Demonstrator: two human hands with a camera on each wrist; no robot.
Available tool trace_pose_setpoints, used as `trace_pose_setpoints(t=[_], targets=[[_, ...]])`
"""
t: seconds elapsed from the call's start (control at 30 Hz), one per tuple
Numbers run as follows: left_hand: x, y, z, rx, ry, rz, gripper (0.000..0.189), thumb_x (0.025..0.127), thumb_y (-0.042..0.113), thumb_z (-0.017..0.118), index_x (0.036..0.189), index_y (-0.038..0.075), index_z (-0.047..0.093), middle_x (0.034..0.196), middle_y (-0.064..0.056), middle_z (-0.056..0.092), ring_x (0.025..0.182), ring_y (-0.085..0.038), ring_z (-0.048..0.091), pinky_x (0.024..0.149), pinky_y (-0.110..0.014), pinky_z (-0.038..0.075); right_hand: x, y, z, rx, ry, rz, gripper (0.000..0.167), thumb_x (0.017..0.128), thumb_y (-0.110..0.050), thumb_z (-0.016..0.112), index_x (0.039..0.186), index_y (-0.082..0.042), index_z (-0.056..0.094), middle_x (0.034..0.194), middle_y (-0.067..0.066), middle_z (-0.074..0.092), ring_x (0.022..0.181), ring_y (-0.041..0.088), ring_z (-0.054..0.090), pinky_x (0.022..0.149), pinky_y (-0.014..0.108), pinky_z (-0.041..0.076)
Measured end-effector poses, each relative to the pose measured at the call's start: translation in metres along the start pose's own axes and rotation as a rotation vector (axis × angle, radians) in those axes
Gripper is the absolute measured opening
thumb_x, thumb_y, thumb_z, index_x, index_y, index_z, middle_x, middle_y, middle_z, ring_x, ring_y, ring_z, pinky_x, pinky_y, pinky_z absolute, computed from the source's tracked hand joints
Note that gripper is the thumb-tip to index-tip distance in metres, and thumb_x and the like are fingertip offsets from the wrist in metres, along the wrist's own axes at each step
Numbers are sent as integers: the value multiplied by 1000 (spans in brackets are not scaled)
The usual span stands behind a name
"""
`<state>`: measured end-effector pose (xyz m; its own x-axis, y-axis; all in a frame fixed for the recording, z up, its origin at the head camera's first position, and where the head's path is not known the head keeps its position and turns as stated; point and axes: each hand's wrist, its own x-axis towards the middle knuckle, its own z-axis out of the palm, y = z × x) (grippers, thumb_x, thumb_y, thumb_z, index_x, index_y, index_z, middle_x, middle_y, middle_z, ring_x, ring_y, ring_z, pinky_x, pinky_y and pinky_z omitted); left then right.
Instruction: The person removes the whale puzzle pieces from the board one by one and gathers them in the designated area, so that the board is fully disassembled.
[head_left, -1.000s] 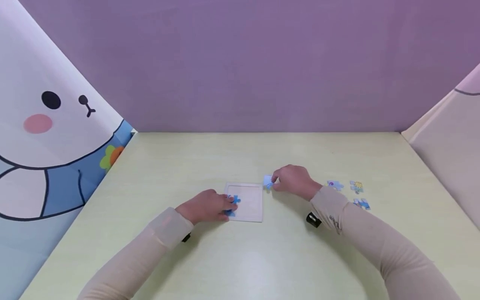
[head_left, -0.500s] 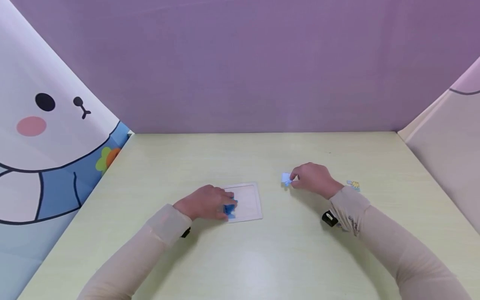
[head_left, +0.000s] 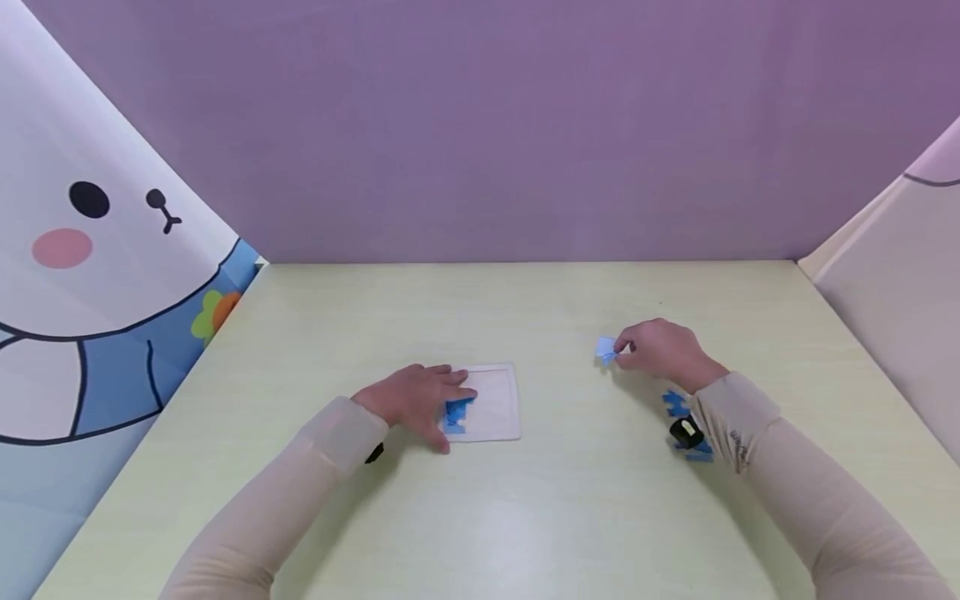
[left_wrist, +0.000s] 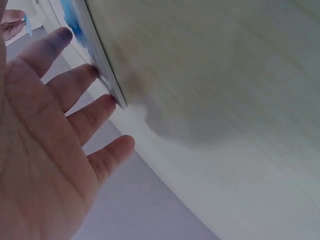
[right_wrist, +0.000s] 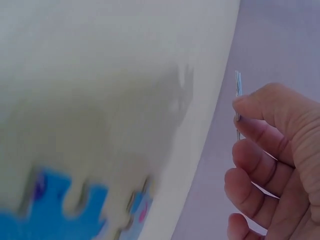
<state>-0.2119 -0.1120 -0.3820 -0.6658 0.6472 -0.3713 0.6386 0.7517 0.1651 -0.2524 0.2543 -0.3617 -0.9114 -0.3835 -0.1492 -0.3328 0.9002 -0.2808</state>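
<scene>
Between the thumb and index finger of my right hand point(head_left: 663, 348) is a pale blue jigsaw piece point(head_left: 606, 350). The right wrist view catches this held piece point(right_wrist: 238, 82) edge-on, apart from the table and its shadow. My left hand point(head_left: 412, 400), fingers spread, rests at the left side of a square white puzzle tray point(head_left: 498, 421). Blue jigsaw pieces point(head_left: 455, 417) lie in the tray's left part, partly covered by that hand. In the left wrist view, straight fingertips point(left_wrist: 107, 103) touch or nearly touch the tray's edge point(left_wrist: 107, 75).
Loose blue jigsaw pieces point(head_left: 677, 403) lie on the pale table point(head_left: 510, 517) by my right wrist, partly hidden by the sleeve and a black wrist device point(head_left: 686, 432). A purple panel point(head_left: 525, 133) stands behind the table, with printed cloth point(head_left: 112, 283) at left.
My right hand has carried the pale blue piece to the right, away from the tray. My left hand's fingers have spread wider, showing more of the blue pieces. The tray has shifted slightly left in view.
</scene>
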Motion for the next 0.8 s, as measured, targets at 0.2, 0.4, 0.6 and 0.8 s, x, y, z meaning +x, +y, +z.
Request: trace_pose_setpoints(t=[0.2,0.4,0.6,0.8], targets=[[1,-1,-5,20,4,-15,79,74,44,77,143,21,47,153,-8,34,138,-32,32,106,-53,31,-8,8,-6,-7,-12,24,22,88,-22,66,105,-9,73,95,4,71,73,14,60,58,32,46],[5,-4,-7,31,4,-13,77,75,43,76,142,18,48,152,-10,36,137,-34,34,105,-54,32,-3,21,-9,-1,-17,-1,22,88,-21,63,104,-9,73,96,6,69,82,19,61,65,38,49],[6,-3,-8,42,-4,-27,74,76,42,76,141,18,50,150,-9,39,133,-32,40,103,-52,34,1,31,-6,105,-9,-76,19,88,-15,63,100,-4,73,80,-1,63,69,14,50,65,33,43],[5,1,-8,61,20,-29,70,77,40,75,139,17,52,147,-9,43,127,-32,45,100,-50,37,2,33,1,101,-51,-52,20,87,-18,63,101,-6,72,87,1,65,76,16,53,70,37,46]])
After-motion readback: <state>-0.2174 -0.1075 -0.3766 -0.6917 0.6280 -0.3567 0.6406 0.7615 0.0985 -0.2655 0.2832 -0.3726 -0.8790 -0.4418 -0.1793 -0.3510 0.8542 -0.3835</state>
